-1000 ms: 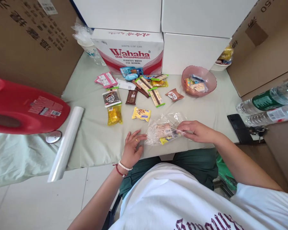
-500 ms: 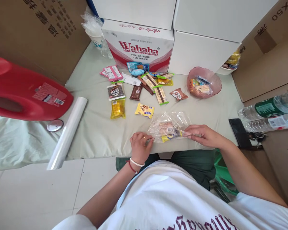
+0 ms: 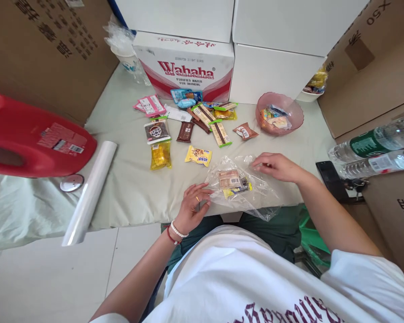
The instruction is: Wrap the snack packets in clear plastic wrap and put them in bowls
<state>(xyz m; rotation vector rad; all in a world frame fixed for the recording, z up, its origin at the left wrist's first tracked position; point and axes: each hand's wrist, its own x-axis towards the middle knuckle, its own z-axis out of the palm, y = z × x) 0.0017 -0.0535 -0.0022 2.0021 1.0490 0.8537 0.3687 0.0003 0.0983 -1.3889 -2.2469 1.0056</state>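
Note:
A sheet of clear plastic film (image 3: pixel 261 195) lies crumpled at the table's front edge, with one corner hanging over. On it rests a brownish snack packet with a barcode (image 3: pixel 229 178), partly covering a yellow-and-blue snack packet (image 3: pixel 235 192). My left hand (image 3: pixel 195 204) touches the film's left edge, fingers apart and stretched out. At the film's upper right, my right hand (image 3: pixel 276 167) hovers with fingers extended and thumb apart; whether its fingertips touch the film is unclear. A yellow cookie packet (image 3: pixel 198 155) lies just beyond the film.
Several wrapped snacks (image 3: pixel 204 115) are spread before the Wahaba-style water carton (image 3: pixel 188 67). A pink bowl (image 3: pixel 298 116) holds more packets. To the left are a film roll (image 3: pixel 90 193) and a red jug (image 3: pixel 63 148); to the right, bottles (image 3: pixel 370 146) and a phone (image 3: pixel 331 180).
My right hand has let go of the film's right side and moved up to its far edge. That flap has dropped over the table edge. My left fingers have straightened.

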